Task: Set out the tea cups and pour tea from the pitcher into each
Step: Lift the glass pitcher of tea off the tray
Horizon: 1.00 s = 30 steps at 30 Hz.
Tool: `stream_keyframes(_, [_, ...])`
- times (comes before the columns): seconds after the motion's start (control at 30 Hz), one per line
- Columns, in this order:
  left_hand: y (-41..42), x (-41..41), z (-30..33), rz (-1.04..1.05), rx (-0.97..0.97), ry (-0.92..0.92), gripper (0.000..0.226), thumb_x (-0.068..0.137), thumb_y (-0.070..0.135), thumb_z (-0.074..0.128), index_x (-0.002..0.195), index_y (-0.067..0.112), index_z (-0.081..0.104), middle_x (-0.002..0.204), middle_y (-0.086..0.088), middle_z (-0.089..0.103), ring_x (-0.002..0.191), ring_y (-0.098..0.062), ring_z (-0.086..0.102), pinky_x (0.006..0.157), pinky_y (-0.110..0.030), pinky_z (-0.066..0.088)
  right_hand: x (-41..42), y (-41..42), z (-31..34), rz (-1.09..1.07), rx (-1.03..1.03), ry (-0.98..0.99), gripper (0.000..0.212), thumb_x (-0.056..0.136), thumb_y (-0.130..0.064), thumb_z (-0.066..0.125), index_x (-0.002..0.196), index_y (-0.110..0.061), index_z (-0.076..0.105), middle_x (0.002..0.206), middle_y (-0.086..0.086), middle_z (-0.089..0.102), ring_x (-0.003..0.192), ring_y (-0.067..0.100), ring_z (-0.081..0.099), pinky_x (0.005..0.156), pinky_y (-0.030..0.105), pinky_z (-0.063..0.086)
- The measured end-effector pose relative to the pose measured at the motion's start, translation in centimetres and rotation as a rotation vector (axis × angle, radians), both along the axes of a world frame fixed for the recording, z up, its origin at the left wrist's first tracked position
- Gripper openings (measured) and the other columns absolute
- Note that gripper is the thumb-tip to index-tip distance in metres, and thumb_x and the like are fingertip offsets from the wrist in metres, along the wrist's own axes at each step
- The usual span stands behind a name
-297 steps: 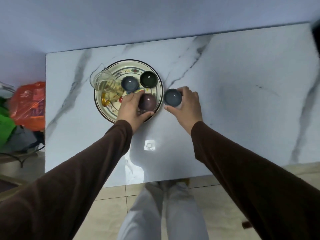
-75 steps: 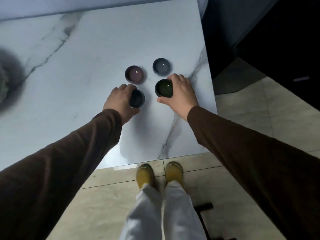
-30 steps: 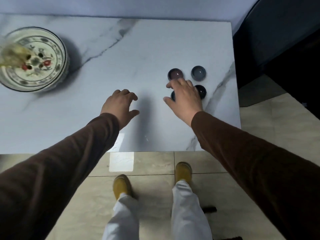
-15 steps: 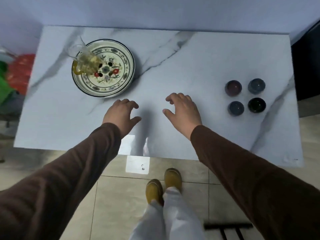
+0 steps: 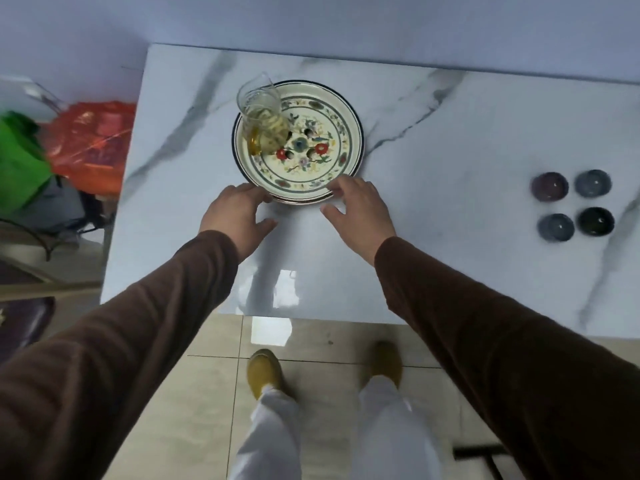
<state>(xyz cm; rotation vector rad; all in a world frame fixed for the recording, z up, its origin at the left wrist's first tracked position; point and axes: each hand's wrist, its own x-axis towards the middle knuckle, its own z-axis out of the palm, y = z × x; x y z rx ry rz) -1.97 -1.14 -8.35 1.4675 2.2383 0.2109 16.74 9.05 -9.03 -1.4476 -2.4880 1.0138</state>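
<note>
A glass pitcher with yellow tea stands on the left part of a floral plate on the marble table. Several small dark tea cups sit in a square at the table's right end: a purple cup, a grey-blue cup, a blue cup and a dark green cup. My left hand is open at the plate's near-left rim. My right hand is open at the near-right rim, fingertips at its edge. Neither hand holds anything.
Red and green plastic bags lie on a stand left of the table. A wall runs behind the table. My feet in yellow shoes stand on the tiled floor at the table's near edge.
Both hands have left the cups and moved left and forward to the plate's near rim. The view has swung left, so the cups now sit at the far right.
</note>
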Motion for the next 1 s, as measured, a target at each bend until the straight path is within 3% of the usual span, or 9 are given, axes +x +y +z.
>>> stream_keyframes(0.4, [3.2,-9.4,-1.4,0.013,0.026,0.010,0.038,0.084,0.034,0.065,0.118,0.019,0.060,0.116,-0.008,0.062,0.110,-0.030,0.051,0.090,-0.038,0.043,-11.8,1.1,-1.7,-0.221,-0.192,0.225,0.032,0.095,-0.034,0.056,0.121,-0.016,0.058,0.123,0.003,0.055,0.110,0.022,0.056,0.097,0.045,0.047])
stream_keyframes(0.57, [5.1,-11.5,-2.3,0.003,0.046,0.000,0.040,0.084,0.033,0.065,0.120,0.016,0.059,0.116,-0.010,0.061,0.110,-0.031,0.050,0.092,-0.039,0.043,-15.2,1.1,-2.6,-0.340,-0.269,0.299,0.035,0.096,-0.036,0.055,0.123,-0.014,0.059,0.122,0.004,0.056,0.115,0.021,0.052,0.100,0.041,0.044])
stream_keyframes(0.67, [6.0,-12.6,-3.0,-0.023,0.058,-0.012,0.039,0.084,0.033,0.065,0.119,0.016,0.059,0.115,-0.010,0.060,0.111,-0.031,0.050,0.092,-0.039,0.042,-17.0,0.9,-3.2,-0.425,-0.294,0.332,0.032,0.096,-0.037,0.054,0.116,-0.012,0.062,0.116,0.005,0.058,0.111,0.021,0.053,0.097,0.038,0.043])
stream_keyframes(0.87, [6.8,-14.1,-4.0,-0.074,0.101,-0.026,0.036,0.084,0.032,0.064,0.118,0.018,0.059,0.115,-0.009,0.058,0.113,-0.030,0.048,0.093,-0.038,0.042,-19.7,0.3,-4.1,-0.672,-0.386,0.448,0.024,0.097,-0.033,0.054,0.103,-0.012,0.064,0.114,0.005,0.056,0.107,0.022,0.055,0.098,0.045,0.045])
stream_keyframes(0.93, [7.0,-14.2,-4.1,-0.086,0.117,-0.034,0.036,0.084,0.032,0.064,0.117,0.017,0.060,0.115,-0.009,0.057,0.113,-0.031,0.048,0.092,-0.039,0.042,-20.1,0.1,-4.2,-0.765,-0.462,0.544,0.016,0.097,-0.029,0.055,0.101,-0.016,0.065,0.108,0.003,0.061,0.094,0.017,0.058,0.092,0.040,0.049])
stream_keyframes(1.0, [7.2,-14.2,-4.2,-0.095,0.129,-0.036,0.036,0.084,0.031,0.063,0.117,0.018,0.060,0.116,-0.009,0.057,0.113,-0.031,0.048,0.093,-0.039,0.041,-20.3,-0.1,-4.2,-0.831,-0.549,0.645,0.012,0.098,-0.023,0.054,0.093,-0.020,0.064,0.091,0.000,0.063,0.072,0.011,0.056,0.076,0.034,0.050])
